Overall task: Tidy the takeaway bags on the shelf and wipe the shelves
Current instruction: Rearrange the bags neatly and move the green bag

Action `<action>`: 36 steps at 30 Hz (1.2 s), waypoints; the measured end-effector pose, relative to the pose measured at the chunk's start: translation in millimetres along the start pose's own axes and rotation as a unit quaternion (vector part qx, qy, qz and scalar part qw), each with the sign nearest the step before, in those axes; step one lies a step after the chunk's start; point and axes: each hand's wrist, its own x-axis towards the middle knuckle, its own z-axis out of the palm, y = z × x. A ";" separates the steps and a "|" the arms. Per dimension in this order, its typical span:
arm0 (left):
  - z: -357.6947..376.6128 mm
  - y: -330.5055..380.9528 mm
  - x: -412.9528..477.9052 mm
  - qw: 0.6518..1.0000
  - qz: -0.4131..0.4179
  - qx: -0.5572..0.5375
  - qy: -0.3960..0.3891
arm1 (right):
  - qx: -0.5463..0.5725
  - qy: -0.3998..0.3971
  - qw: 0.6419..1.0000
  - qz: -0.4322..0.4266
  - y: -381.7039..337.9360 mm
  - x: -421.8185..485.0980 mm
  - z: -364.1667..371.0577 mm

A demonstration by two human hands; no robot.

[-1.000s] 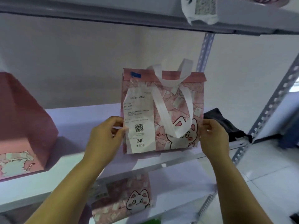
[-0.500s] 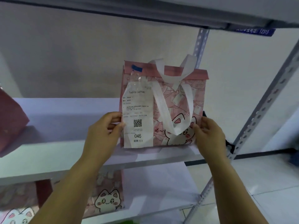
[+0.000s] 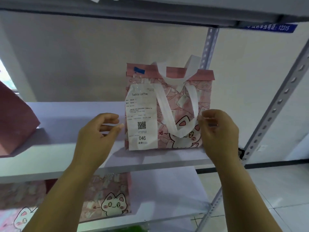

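Just Beside the Bag: Two Hands at the Middle Shelf

Overhead ran the upper shelf (image 3: 117, 12), a blue label (image 3: 269, 27) at its right end, and a perforated post (image 3: 274, 111) slanted down the right side. A dark pink bag (image 3: 15, 118) sat at the far left of the middle shelf (image 3: 50, 148); cat-print bags (image 3: 107, 198) stood on the shelf below.

The left hand (image 3: 98, 131) reached up from below, its fingers relaxed and spread, thumb tip just beside the bag's left edge but apart from it. The right hand (image 3: 219, 131) covered the lower right corner, fingers loosely curled; whether they pinched it could not be told.

The takeaway bag (image 3: 184, 97) stood upright toward the middle shelf's right end, folded top up, width along the shelf, printed face forward, with a receipt (image 3: 142, 118) on its left half and white handles (image 3: 175, 106) drooping down the front.
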 end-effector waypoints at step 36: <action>-362.6 -198.7 -15.8 0.965 -0.130 0.096 0.208 | 0.046 -0.333 0.939 -0.065 -310.2 -118.6 324.4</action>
